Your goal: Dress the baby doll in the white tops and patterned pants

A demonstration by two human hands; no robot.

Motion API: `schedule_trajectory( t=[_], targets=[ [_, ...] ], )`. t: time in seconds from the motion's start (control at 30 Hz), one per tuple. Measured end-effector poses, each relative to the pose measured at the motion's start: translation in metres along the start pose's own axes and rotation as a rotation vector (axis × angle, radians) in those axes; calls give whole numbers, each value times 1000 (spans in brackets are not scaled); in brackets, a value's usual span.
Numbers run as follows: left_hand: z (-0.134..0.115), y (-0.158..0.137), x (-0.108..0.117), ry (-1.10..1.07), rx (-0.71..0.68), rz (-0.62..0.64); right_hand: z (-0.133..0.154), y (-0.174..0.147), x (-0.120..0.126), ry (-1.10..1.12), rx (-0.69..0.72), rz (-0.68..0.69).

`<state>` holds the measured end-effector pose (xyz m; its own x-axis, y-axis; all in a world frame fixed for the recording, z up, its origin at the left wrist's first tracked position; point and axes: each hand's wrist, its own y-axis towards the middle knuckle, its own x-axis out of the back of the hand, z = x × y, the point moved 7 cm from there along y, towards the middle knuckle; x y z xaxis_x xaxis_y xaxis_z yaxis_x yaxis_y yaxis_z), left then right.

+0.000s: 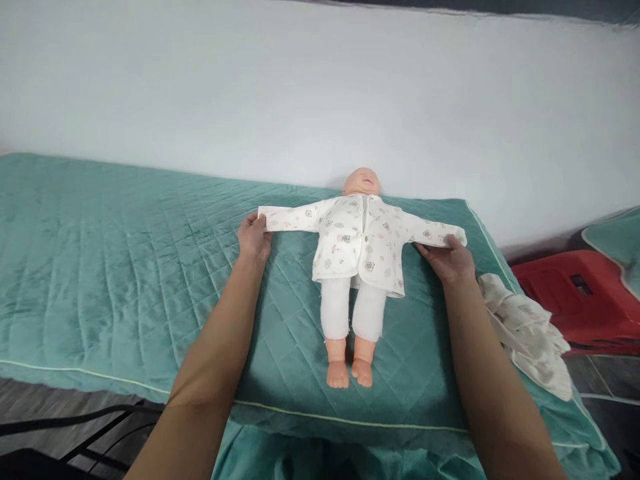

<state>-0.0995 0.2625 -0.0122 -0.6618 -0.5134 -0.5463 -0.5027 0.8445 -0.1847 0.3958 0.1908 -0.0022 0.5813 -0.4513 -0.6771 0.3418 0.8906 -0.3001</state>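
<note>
A baby doll (361,181) lies face up on a green quilted cover, its head near the wall and its feet towards me. It wears a white printed jacket (345,247) whose sleeves stretch out to both sides. At the left, my left hand (255,235) pinches the cuff of one sleeve (290,217). My right hand (449,257) grips the end of the other sleeve (425,230), thumb on top and fingers beneath. The jacket fronts meet near the middle and part at the hem. Both doll hands are hidden inside the sleeves.
The green quilted cover (125,280) spreads under the doll, against a white wall (200,87). Crumpled white printed clothing (530,330) lies at the right edge. Beyond it stands a red plastic stool or chair (575,293). Dark metal bars (100,427) show at lower left.
</note>
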Motion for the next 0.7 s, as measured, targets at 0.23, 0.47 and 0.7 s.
schedule_trajectory(
  t=[0.23, 0.47, 0.7],
  targets=[
    [-2, 1, 3, 15, -35, -89, 4, -2, 0, 35, 28, -21],
    [-7, -2, 5, 36, -95, -122, 8, -5, 0, 82, 64, -26],
    [-15, -6, 10, 199, -205, -93, 15, -3, 8, 94, 148, -68]
  ],
)
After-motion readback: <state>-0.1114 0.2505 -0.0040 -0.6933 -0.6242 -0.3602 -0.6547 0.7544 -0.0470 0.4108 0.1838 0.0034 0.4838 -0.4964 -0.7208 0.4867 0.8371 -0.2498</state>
